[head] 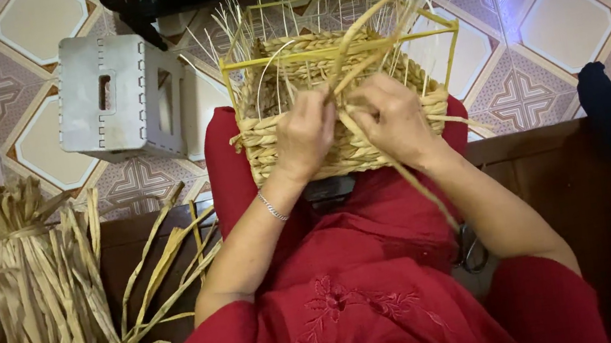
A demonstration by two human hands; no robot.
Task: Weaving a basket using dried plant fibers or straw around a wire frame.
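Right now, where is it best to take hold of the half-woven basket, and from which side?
Probably by the woven wall of the basket, from the left or right side. The rim above bristles with thin upright stakes, and both hands cover the near face.

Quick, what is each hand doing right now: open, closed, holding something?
Left hand: closed on a straw strand at the basket rim.
Right hand: closed on the same strand.

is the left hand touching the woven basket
Touching. The head view shows the left hand pressed against the near wall of the woven basket, its fingers curled over the rim with no gap.
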